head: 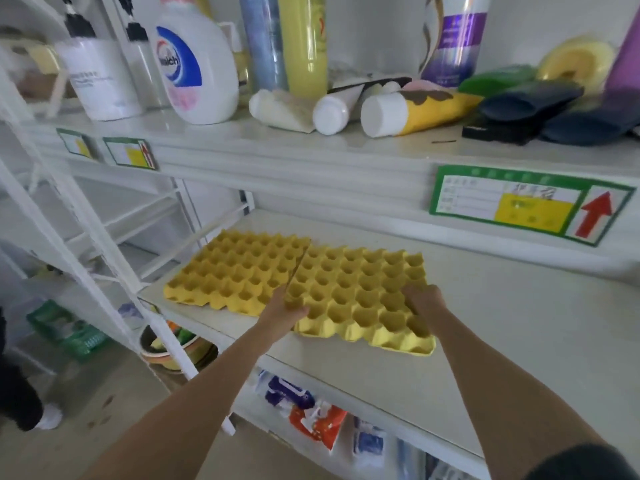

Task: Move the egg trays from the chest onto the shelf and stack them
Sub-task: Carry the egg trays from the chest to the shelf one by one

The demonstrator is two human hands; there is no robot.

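Here, two yellow egg trays (298,285) side by side on the white shelf (485,323).

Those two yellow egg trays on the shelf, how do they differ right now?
The right tray is gripped at both sides by the left hand and right hand; the left tray is untouched. The right tray sits nearer the shelf front edge, its left edge seeming to overlap the left tray. Both are yellow, empty and the same moulded shape.
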